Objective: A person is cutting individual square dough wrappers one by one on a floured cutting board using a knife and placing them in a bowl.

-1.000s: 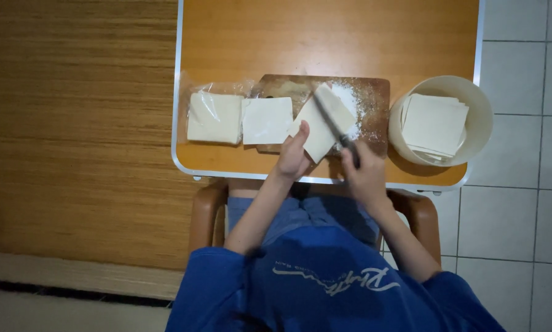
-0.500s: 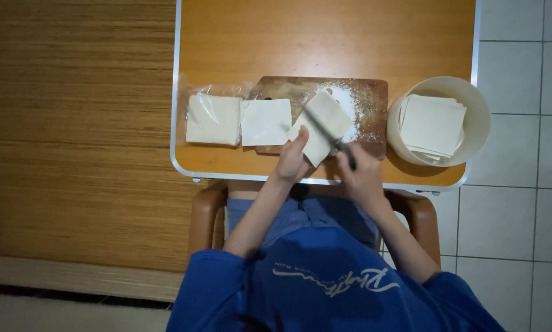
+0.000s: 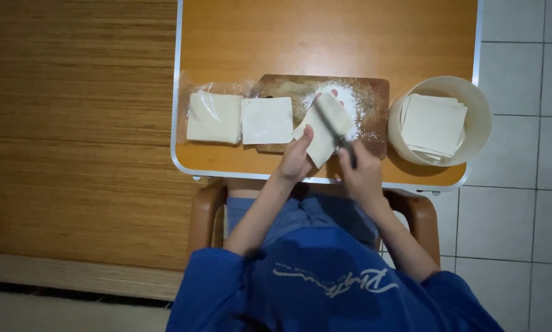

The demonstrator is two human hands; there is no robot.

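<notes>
My left hand point(image 3: 296, 157) pinches a pale square dough sheet point(image 3: 323, 130) and holds it tilted over the floured wooden cutting board point(image 3: 374, 92). My right hand point(image 3: 361, 172) grips a knife point(image 3: 335, 133) by its dark handle, with the blade lying across the sheet. On the board's left end sits another flat dough square point(image 3: 267, 120). Left of that lies a stack of dough sheets in clear plastic wrap point(image 3: 214, 117).
A round white bowl point(image 3: 479, 114) holding several dough squares stands at the right end of the small orange table point(image 3: 325, 37). Wooden flooring lies to the left, white tiles to the right. I sit on a wooden chair point(image 3: 205, 215) in a blue top.
The knife blade has shifted slightly along the held sheet; both hands stay almost where they were over the board.
</notes>
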